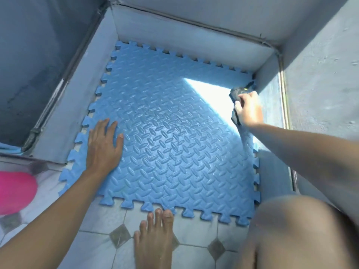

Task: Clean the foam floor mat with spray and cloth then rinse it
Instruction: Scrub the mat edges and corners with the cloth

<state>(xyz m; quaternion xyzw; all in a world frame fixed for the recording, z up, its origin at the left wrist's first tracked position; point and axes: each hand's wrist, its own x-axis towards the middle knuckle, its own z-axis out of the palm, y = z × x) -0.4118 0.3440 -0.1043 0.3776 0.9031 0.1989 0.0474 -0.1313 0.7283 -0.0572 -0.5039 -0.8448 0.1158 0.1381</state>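
Gripping a dark cloth (236, 101), probably bunched, the right hand (248, 108) presses the far right corner of the blue foam mat (174, 144); the left hand (104, 146) lies flat, fingers spread, near its left edge.

My left hand (104, 146) lies flat, palm down, fingers spread, arm reaching forward. My right arm stretches far out, its grip (249, 108) closed in a fist. One bare foot (155, 237) points forward between my arms.
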